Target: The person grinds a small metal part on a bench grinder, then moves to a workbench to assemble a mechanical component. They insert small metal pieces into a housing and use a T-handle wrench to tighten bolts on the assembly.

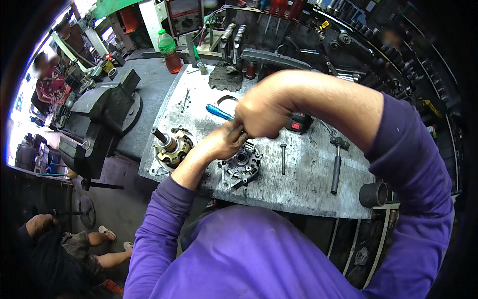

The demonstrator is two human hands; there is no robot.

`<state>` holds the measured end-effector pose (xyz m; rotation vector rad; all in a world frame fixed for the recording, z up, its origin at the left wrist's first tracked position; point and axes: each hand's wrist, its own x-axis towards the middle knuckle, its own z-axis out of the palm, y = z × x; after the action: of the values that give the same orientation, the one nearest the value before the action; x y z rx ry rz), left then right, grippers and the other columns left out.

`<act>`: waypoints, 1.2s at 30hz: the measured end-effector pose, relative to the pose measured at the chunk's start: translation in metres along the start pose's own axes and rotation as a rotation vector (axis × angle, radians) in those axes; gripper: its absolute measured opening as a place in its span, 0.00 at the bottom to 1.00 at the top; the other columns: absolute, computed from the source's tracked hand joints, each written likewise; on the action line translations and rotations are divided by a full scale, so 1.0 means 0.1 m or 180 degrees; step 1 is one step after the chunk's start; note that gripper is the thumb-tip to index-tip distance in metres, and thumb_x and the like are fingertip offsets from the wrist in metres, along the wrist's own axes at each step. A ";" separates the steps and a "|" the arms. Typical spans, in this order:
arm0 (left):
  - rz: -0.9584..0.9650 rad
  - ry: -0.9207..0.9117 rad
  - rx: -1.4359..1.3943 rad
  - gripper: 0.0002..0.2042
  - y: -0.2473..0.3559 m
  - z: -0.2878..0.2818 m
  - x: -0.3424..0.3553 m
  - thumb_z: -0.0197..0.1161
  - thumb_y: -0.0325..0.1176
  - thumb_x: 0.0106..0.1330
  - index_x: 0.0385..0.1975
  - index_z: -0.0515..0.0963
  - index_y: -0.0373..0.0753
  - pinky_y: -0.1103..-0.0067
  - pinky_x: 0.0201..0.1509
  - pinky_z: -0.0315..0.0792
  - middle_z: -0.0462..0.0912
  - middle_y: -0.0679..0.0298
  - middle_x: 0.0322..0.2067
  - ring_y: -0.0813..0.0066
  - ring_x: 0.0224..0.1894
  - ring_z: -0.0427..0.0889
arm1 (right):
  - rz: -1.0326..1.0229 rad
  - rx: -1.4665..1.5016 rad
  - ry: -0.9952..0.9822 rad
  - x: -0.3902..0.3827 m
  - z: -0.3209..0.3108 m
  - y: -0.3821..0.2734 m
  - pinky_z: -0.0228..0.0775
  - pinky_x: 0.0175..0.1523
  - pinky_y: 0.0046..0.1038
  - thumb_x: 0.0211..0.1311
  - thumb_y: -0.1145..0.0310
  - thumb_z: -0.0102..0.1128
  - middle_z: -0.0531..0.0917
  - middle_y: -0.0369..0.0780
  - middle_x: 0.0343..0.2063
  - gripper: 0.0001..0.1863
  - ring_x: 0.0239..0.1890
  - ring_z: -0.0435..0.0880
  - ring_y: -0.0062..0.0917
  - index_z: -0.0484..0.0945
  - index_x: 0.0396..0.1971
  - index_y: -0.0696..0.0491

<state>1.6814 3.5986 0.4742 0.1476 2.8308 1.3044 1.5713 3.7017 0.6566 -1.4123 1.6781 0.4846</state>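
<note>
While both arms in purple sleeves reached over the metal worktop (pixel 298 184), the right hand (pixel 261 112) was closed in a fist w/ its fingers wrapped round what looked like a tool handle, though the tool itself was mostly hidden under the hand. Left hand (pixel 226 142) sat just below it, fingers curled & touching the top of the grey alternator housing (pixel 241 167); couldn't tell exactly what it gripped, since the right hand covered that spot. That housing lay flat near the front-centre of the worktop. Just to its left stood a rotor assy w/ brass-coloured windings (pixel 172 147), shaft tilted up toward the vise. A blue-handled screwdriver (pixel 219 112) lay behind the hands, near the right knuckles. Right of the housing lay a long bolt (pixel 283 158), and further right a small hammer (pixel 337 167), handle pointing toward the front edge. A dark round sleeve (pixel 373 194) sat at the worktop's right front corner. A big bench vise (pixel 102 119) was mounted well to the left on the next surface. At the back stood a plastic bottle w/ reddish liquid (pixel 171 52), a dark rag (pixel 225 77) beside it. Lower left, another person crouched on the floor (pixel 59 254).
</note>
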 end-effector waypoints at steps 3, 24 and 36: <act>0.0227 0.0071 -0.0044 0.13 -0.01 -0.01 0.04 0.55 0.37 0.78 0.47 0.78 0.31 0.57 0.51 0.78 0.87 0.42 0.39 0.38 0.46 0.86 | 0.1387 -0.1304 0.0590 -0.07 -0.05 -0.02 0.80 0.41 0.40 0.64 0.68 0.64 0.90 0.51 0.37 0.13 0.32 0.87 0.34 0.89 0.41 0.62; 0.0268 0.0239 0.0337 0.15 -0.19 0.14 0.09 0.60 0.39 0.77 0.42 0.81 0.30 0.58 0.47 0.79 0.85 0.41 0.40 0.43 0.46 0.86 | -0.0248 -0.0282 0.0672 -0.09 0.01 -0.18 0.82 0.48 0.40 0.55 0.73 0.59 0.91 0.53 0.38 0.22 0.41 0.90 0.41 0.86 0.51 0.62; 0.0215 0.0269 -0.0156 0.14 -0.24 0.27 0.03 0.55 0.39 0.78 0.52 0.78 0.35 0.52 0.50 0.79 0.86 0.39 0.42 0.36 0.47 0.85 | 0.0614 -0.2064 0.2222 -0.01 0.56 0.00 0.77 0.51 0.38 0.61 0.52 0.66 0.89 0.44 0.43 0.17 0.49 0.88 0.34 0.90 0.37 0.50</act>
<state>1.6780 3.6043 0.4383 0.1931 2.8842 1.4254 1.5920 3.7443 0.6263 -2.0566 2.3586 0.7465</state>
